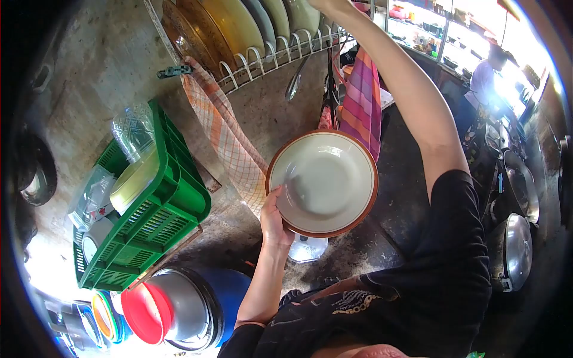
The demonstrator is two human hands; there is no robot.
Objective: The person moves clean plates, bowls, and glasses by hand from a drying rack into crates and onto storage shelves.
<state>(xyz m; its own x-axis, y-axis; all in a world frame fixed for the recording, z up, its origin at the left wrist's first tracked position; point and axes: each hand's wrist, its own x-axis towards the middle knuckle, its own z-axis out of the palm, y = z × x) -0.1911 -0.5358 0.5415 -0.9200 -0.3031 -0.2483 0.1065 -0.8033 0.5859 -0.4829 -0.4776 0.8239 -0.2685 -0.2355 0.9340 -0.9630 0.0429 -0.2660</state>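
Observation:
My left hand (276, 224) is closed on the left rim of a white plate (325, 182) with a brown edge, its thumb lying over the rim. The plate's inner face is turned up toward me and looks bare. My right arm stretches up to the dish rack (280, 56), where my right hand (325, 5) is cut off by the top edge, so its fingers are hidden. Several plates (233, 24) stand on edge in the white wire rack. A checked orange cloth (218, 128) hangs from the rack, held by a dark clip (174, 71). A striped purple-pink cloth (362, 98) hangs to the right.
A green plastic crate (155, 221) with bowls and clear plastic containers is at the left. Below it are a red basin (146, 313) and a blue drum (230, 298). Metal pots (518, 250) line the right side, where another person (489, 74) stands farther back.

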